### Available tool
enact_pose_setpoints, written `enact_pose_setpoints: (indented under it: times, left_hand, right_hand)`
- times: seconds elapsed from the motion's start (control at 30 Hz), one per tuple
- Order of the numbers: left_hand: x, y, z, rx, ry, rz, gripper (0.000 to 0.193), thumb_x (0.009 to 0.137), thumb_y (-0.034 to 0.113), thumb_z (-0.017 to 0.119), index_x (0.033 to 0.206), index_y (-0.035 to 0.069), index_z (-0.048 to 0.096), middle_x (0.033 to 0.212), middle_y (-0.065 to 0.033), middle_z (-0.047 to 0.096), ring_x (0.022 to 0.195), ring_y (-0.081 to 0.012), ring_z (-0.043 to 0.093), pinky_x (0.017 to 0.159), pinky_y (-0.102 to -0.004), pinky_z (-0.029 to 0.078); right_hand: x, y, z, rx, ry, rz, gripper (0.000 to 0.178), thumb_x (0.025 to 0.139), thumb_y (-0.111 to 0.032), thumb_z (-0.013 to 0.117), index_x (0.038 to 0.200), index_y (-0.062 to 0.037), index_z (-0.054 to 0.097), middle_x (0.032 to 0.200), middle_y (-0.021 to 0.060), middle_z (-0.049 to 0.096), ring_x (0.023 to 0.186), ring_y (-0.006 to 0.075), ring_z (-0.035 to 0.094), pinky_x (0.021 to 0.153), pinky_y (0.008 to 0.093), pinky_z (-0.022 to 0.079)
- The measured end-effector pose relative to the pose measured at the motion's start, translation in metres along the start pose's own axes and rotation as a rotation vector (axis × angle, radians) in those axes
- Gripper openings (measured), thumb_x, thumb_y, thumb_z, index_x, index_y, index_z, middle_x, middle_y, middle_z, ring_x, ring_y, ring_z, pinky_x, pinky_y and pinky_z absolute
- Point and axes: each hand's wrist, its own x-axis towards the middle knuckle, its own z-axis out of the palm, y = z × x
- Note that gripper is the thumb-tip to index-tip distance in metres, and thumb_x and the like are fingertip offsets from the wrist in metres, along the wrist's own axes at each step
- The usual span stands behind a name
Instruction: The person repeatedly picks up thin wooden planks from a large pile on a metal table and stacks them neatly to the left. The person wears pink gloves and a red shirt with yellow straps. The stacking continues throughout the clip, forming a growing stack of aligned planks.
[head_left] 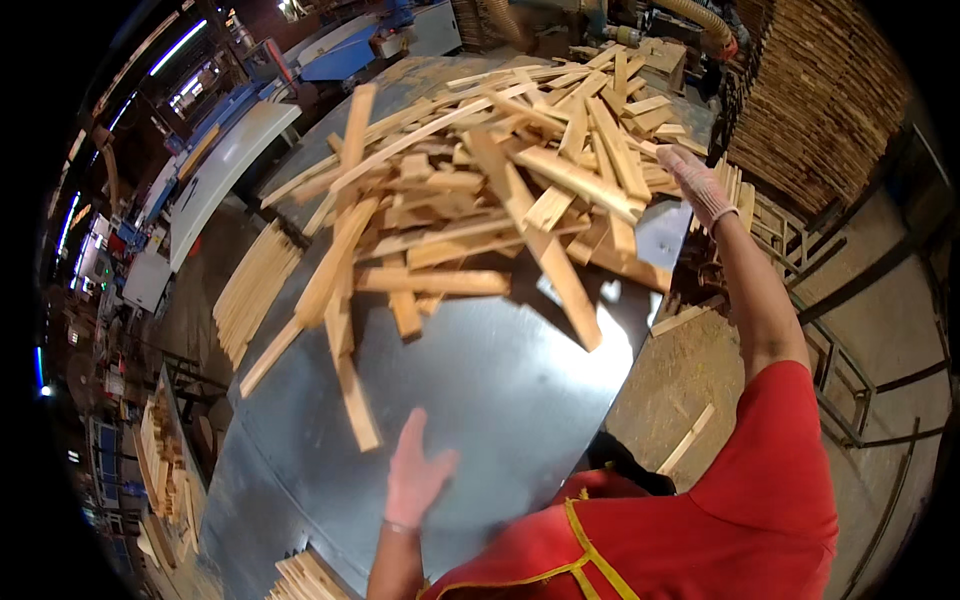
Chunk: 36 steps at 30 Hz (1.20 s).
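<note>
A heap of loose wooden strips (455, 283) lies crisscrossed on a smooth metal tabletop (470, 375). My right hand (697, 183), in a pale knit glove, stretches out to the heap's right side. Its fingers are closed at the end of a wooden strip (648, 149), most of which is lost among the others. Above the bare near part of the metal hovers my left hand (418, 472), also gloved and slightly blurred. Its thumb and fingers are apart and hold nothing. One long strip (352, 395) juts from the heap toward it.
Neatly stacked strips (258, 285) stand left of the table, and more strips (305, 578) show at the bottom edge. A tall wood stack (820, 110) rises at the far right. Metal frames (835, 380) stand on the right, where a loose strip (688, 438) lies on the dusty floor.
</note>
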Motion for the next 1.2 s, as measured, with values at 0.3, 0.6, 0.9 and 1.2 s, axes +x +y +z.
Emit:
enact_pose_setpoints:
  times: [0.3,0.6,0.9,1.2]
  left_hand:
    - [0.363,0.087,0.125,-1.158,-0.410,-0.243,0.070,0.097,0.055,0.069,0.143,0.003,0.056,0.140,-0.0143,0.065,0.126,-0.0325,0.063,0.108,-0.0485,0.051]
    - [0.395,0.167,0.216,-1.892,-0.389,-0.160,0.082,0.097,0.075,0.054,0.148,0.010,0.054,0.138,-0.0113,0.066,0.127,-0.0299,0.065,0.107,-0.0524,0.055]
    - [0.285,0.118,0.158,-1.795,-0.263,-0.045,0.078,0.099,0.072,0.054,0.146,0.011,0.055,0.137,-0.0111,0.066,0.123,-0.0281,0.067,0.105,-0.0500,0.057]
    - [-0.028,-0.047,0.066,-1.533,0.063,-0.053,0.073,0.100,0.070,0.053,0.144,0.011,0.056,0.135,-0.0109,0.066,0.120,-0.0264,0.068,0.102,-0.0475,0.059]
  right_hand:
    - [0.182,0.143,0.036,0.096,-0.309,0.276,0.096,0.092,-0.076,0.063,0.146,0.0026,0.059,0.143,0.0187,0.062,0.131,0.0289,0.058,0.114,0.0400,0.042]
    - [0.144,0.056,0.078,0.444,-0.642,0.407,0.069,0.092,-0.052,0.080,0.131,0.0025,0.066,0.121,0.0144,0.074,0.109,0.0238,0.072,0.103,0.0368,0.057]
    - [-0.029,-0.010,0.139,0.488,-0.603,0.284,0.073,0.093,-0.048,0.079,0.139,0.0041,0.057,0.098,0.0044,0.067,0.077,0.0116,0.060,0.068,0.0273,0.052]
    - [-0.328,-0.075,0.267,0.667,-1.024,0.370,0.064,0.095,-0.037,0.079,0.142,-0.0016,0.054,0.118,0.0044,0.069,0.097,0.0129,0.063,0.081,0.0284,0.053]
